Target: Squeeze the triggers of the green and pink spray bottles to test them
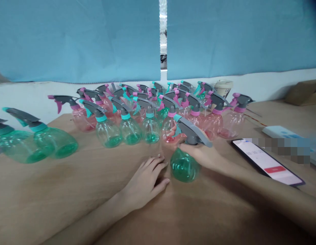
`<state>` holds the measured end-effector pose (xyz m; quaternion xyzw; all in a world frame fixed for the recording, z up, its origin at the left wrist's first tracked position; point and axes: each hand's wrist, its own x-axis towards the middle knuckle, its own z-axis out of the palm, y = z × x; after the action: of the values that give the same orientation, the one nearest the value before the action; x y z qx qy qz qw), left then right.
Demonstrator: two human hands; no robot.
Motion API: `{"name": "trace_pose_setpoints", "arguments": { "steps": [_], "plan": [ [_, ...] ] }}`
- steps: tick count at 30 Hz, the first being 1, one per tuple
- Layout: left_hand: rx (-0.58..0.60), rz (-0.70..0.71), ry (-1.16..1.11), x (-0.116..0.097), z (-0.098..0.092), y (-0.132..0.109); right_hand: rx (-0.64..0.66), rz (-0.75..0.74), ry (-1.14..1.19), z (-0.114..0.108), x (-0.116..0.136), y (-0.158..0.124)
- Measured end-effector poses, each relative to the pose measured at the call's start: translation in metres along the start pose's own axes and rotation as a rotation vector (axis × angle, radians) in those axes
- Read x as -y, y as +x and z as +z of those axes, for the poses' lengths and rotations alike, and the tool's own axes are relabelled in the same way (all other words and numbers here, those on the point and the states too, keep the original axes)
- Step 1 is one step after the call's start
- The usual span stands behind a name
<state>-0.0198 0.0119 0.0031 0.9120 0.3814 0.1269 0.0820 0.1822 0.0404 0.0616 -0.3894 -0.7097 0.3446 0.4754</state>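
My right hand [201, 154] is wrapped round the neck of a green spray bottle [184, 166] with a grey trigger head, which stands on the brown table [71, 190] in front of me. My left hand [145, 180] lies flat on the table just left of that bottle, fingers stretched out, holding nothing. Behind them stand several more spray bottles, green ones [129, 131] in front and pink ones [214, 120] further back and right.
Two green bottles [53, 141] stand apart at the far left. A phone [267, 163] with a lit screen lies at the right, beside a white box [282, 132]. A paper cup [223, 87] stands behind the bottles. A blue curtain hangs along the back.
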Motion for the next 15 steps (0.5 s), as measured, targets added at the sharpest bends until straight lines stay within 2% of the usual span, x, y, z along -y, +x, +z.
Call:
{"name": "trace_pose_setpoints", "arguments": {
  "steps": [3, 9, 15],
  "plan": [
    [0.001, 0.003, -0.002, 0.000, -0.001, 0.000, -0.023, -0.009, 0.024, 0.000, 0.003, -0.001],
    [0.010, 0.000, 0.002, 0.001, 0.000, 0.000, -0.081, 0.073, 0.070, -0.002, 0.011, -0.002],
    [0.004, 0.006, 0.007, 0.001, 0.001, 0.000, -0.050, 0.098, 0.036, -0.005, 0.004, -0.003]
  ]
}}
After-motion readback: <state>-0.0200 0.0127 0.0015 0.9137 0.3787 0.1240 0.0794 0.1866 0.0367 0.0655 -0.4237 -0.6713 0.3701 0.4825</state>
